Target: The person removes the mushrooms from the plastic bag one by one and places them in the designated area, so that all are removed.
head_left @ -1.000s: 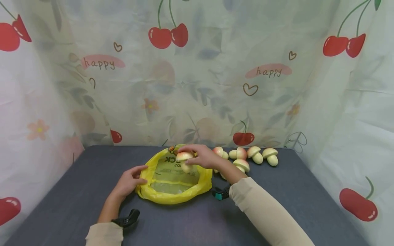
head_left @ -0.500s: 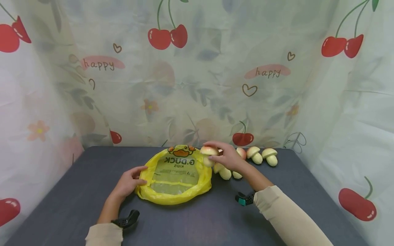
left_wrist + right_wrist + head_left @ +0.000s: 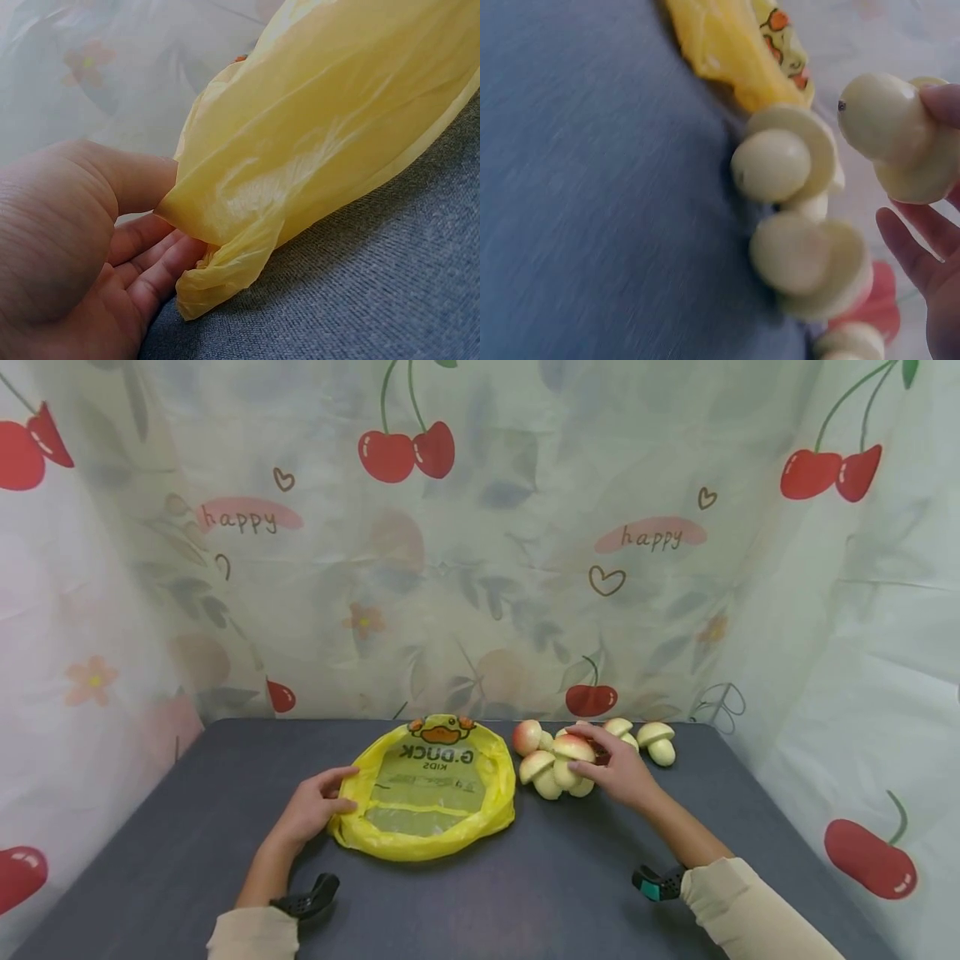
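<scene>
A yellow plastic bag [image 3: 420, 846] with a duck face and printed letters lies mouth-up on the table. My left hand [image 3: 309, 810] pinches its left rim; in the left wrist view the thumb and fingers have the thin yellow film [image 3: 285, 142] between them. To the right of the bag, my right hand [image 3: 618, 768] holds a toy mushroom [image 3: 570, 750] with a pinkish cap, over a group of others. The right wrist view shows this mushroom's pale stem [image 3: 877, 116] raised beside the group, with the thumb on it.
Several more toy mushrooms [image 3: 536, 767] lie right of the bag, some partly hidden by the right hand and its mushroom. One mushroom [image 3: 657, 743] sits farthest right near the table's back edge. A cherry-print curtain [image 3: 480, 568] hangs behind the dark table [image 3: 465, 910].
My right hand has moved right with the mushroom, from over the bag's mouth to over the mushroom group. The left hand stays at the bag's rim.
</scene>
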### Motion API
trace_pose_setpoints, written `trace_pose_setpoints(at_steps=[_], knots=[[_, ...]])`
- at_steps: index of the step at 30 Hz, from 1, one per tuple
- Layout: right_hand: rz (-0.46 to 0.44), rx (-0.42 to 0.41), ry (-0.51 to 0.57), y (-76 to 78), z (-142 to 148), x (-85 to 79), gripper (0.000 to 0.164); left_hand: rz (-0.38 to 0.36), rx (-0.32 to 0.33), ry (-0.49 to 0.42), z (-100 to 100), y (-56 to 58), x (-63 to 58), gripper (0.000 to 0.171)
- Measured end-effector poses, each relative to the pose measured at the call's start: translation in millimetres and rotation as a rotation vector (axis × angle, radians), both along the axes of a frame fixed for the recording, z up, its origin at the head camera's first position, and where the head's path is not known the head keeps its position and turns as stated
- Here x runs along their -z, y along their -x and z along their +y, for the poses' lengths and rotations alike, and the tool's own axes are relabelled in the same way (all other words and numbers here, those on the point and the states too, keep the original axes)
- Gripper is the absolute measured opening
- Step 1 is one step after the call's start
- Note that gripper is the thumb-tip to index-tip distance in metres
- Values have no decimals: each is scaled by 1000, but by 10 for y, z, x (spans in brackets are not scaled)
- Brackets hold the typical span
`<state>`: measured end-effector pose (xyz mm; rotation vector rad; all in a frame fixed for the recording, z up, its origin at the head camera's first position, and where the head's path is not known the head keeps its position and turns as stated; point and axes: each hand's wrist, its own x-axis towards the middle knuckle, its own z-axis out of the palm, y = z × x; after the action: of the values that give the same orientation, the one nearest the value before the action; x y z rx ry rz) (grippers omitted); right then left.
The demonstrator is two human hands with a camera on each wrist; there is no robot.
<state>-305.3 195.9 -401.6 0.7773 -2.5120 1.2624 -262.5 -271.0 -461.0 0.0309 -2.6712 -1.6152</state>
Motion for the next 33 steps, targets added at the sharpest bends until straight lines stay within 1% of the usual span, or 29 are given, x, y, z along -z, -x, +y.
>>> trace_pose_setpoints(at_steps=[6, 13, 18, 24, 28, 33], knots=[[5, 48, -7, -131, 247, 95, 49, 8, -4, 12, -19, 3, 3, 56], [-16, 96, -37, -177, 497, 229, 47, 7, -5, 25, -36, 11, 0, 56], [-15, 162, -91, -144, 675, 337, 47, -3, -1, 19, -33, 1, -8, 56], [-70, 260, -148, -62, 834, 443, 51, -7, -2, 15, -22, -1, -11, 56], [-99, 302, -157, -5, 875, 471, 54, -5, 4, 15, -17, 5, -2, 57], [-93, 336, -153, 48, 870, 501, 57, -6, 10, 17, -15, 7, 4, 57]])
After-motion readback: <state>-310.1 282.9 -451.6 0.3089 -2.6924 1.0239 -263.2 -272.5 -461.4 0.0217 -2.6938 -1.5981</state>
